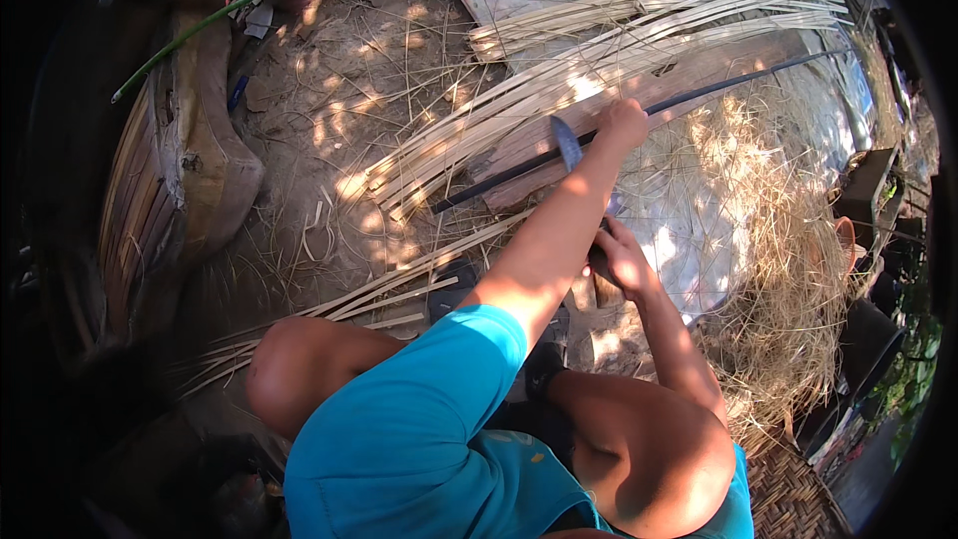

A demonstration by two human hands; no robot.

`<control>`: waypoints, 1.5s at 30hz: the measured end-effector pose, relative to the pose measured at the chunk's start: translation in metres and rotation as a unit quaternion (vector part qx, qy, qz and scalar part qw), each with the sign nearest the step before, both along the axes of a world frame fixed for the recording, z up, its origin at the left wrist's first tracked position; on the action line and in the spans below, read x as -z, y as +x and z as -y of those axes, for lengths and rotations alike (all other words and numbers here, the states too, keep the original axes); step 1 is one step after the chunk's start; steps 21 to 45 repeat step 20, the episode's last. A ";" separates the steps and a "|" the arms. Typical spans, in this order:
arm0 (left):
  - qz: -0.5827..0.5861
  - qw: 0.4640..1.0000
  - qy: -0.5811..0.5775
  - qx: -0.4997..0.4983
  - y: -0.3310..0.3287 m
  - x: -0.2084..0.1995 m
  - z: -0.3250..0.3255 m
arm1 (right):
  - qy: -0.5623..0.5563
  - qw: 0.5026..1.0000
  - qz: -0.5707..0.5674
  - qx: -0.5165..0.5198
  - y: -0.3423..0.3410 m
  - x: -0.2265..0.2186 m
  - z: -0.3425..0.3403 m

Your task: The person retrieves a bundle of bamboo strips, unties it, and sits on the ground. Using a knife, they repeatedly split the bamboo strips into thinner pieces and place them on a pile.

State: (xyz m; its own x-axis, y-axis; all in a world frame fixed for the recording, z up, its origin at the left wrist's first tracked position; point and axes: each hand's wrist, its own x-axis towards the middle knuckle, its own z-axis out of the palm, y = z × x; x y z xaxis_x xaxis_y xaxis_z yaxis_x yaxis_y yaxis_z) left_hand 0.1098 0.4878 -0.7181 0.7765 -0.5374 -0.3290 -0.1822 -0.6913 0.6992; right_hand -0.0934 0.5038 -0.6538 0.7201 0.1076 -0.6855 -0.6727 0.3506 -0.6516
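Note:
My left hand is closed round a long, thin dark rod, which slants over a flat wooden board. Nearer to me, my right hand grips the handle of a knife with a broad, curved blade. The blade's tip shows just left of my left forearm, close to the rod; the forearm hides the middle of the knife. Long pale split strips, which look like bamboo, lie beyond the rod.
Another bundle of pale strips lies farther back on a sheet. Straw-like shavings heap up at the right. A green stalk reaches across the upper left, above a carved wooden piece. Loose strips lie by my left knee.

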 end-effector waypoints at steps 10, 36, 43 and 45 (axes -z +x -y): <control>0.066 0.997 0.013 -0.035 0.020 0.022 -0.009 | -0.080 0.946 0.155 -0.273 -0.005 -0.010 -0.075; 0.012 1.000 0.001 0.022 -0.001 -0.008 0.008 | -0.172 0.862 0.254 -0.403 -0.068 0.084 -0.111; 0.012 1.000 0.001 0.022 -0.001 -0.008 0.008 | -0.172 0.862 0.254 -0.403 -0.068 0.084 -0.111; 0.012 1.000 0.001 0.022 -0.001 -0.008 0.008 | -0.172 0.862 0.254 -0.403 -0.068 0.084 -0.111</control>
